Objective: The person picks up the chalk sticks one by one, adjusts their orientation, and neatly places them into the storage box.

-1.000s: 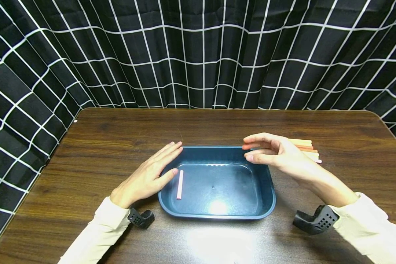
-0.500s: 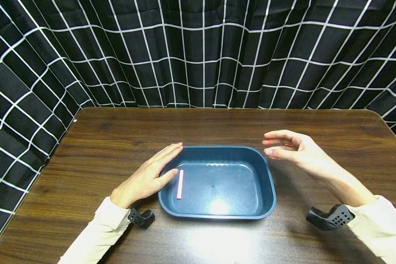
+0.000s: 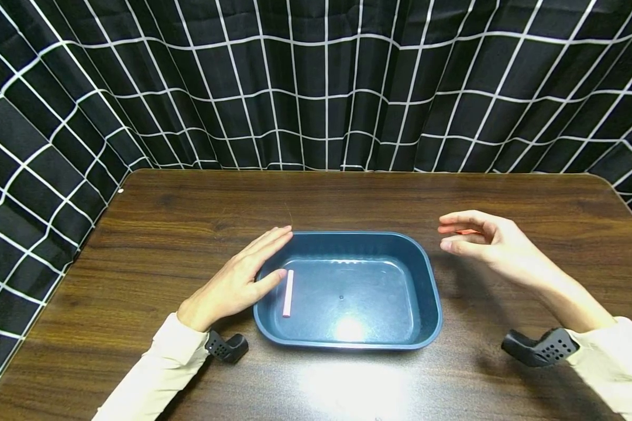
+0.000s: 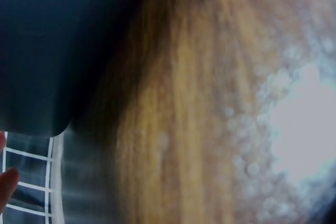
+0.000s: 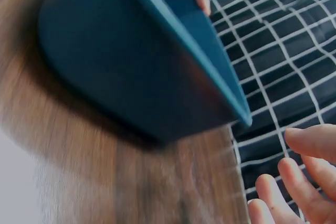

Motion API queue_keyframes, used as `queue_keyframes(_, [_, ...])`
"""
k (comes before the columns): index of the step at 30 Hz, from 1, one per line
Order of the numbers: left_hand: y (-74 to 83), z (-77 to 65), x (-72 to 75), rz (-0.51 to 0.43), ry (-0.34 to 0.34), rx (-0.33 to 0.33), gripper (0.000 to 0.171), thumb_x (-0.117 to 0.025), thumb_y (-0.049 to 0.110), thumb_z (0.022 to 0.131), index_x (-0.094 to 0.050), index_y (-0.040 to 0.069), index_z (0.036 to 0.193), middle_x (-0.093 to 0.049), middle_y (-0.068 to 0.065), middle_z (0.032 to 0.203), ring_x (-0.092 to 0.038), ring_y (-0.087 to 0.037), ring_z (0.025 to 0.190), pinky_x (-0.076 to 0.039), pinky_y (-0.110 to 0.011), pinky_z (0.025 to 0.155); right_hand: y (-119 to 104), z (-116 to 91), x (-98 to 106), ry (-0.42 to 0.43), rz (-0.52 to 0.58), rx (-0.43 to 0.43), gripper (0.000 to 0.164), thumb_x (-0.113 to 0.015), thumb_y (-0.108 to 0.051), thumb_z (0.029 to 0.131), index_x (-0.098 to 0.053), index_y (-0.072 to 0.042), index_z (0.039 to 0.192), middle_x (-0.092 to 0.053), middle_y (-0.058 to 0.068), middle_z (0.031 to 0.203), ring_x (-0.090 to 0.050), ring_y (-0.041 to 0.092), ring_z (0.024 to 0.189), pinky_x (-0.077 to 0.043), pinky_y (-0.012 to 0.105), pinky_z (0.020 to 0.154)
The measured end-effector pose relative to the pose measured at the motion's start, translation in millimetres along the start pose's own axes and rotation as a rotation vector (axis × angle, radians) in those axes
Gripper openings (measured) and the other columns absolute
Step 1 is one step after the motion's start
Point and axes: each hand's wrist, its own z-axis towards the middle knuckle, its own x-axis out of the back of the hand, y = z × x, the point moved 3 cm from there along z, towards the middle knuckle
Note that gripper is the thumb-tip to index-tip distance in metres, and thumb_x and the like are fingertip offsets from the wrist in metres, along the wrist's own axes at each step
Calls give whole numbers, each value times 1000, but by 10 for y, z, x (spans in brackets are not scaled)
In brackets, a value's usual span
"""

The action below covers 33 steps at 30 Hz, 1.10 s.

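A blue plastic tub (image 3: 347, 342) stands on the wooden table. One pink chalk stick (image 3: 288, 294) lies inside it, near the left wall. My left hand (image 3: 232, 286) rests over the tub's left rim, fingers straight, the thumb close above the chalk stick. To the right of the tub my right hand (image 3: 490, 240) hovers with its fingers loosely bent and apart from the thumb. The right wrist view shows nothing between those fingers (image 5: 294, 182). An orange-red sliver (image 3: 469, 232) shows through the gap in the right hand, and the hand hides what lies behind it.
The brown table (image 3: 347, 199) ends at a black curtain with white grid lines (image 3: 316, 88) at the back and left. A small white speck (image 3: 120, 190) sits at the far left table corner. Bright glare (image 3: 353, 389) covers the table's front.
My right hand has moved right, from above the tub's far right corner to beside it. It now covers the several coloured sticks seen behind it earlier. My left hand stays put.
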Motion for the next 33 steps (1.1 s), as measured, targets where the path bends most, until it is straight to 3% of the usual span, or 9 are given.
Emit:
queue_keyframes(5, [-5, 4, -5, -1, 2, 0, 61, -57, 31, 99, -34, 22, 155, -28, 6, 164, -23, -24, 154, -24, -47, 125, 88, -25, 56, 16, -33, 11, 41, -68, -12, 93, -56, 0, 130, -64, -33, 103, -64, -12, 96, -52, 8, 76])
queue_keyframes(11, [-9, 10, -8, -12, 0, 8, 61, -57, 30, 100, -34, 22, 155, -28, 5, 164, -22, -24, 154, -23, -49, 124, 187, -49, 124, 35, -62, 43, 33, -70, -9, 91, -63, -11, 123, -64, -33, 104, -65, -12, 94, -52, 7, 75])
queue_keyframes(18, [-5, 13, -9, -5, 7, 6, 60, -57, 29, 99, -35, 20, 155, -29, 4, 164, -23, -25, 154, -23, -47, 125, 335, -50, 219, 47, -109, 69, 39, -71, -5, 89, -62, 1, 127, -66, -32, 106, -67, -8, 91, -53, 8, 72])
queue_keyframes(23, [5, 14, -2, 1, 6, 2, 60, -57, 30, 99, -36, 19, 155, -29, 5, 164, -23, -26, 154, -23, -47, 125, 470, -53, 334, 75, -198, 84, 36, -72, -2, 87, -63, 6, 121, -66, -32, 95, -65, -11, 81, -50, 8, 64])
queue_keyframes(29, [0, 11, 1, 2, 7, 4, 60, -57, 30, 99, -36, 19, 155, -29, 5, 164, -23, -26, 154, -23, -48, 125, 567, -38, 425, 121, -335, 112, 33, -76, -2, 82, -70, 1, 114, -60, -34, 91, -57, -11, 72, -43, 10, 59])
queue_keyframes(33, [-7, 5, -6, -3, 5, 4, 60, -57, 29, 99, -36, 20, 155, -28, 6, 164, -22, -26, 154, -23, -48, 125, 600, -30, 435, 126, -411, 119, 29, -78, -3, 80, -72, -3, 109, -69, -20, 89, -55, -10, 69, -40, 12, 58])
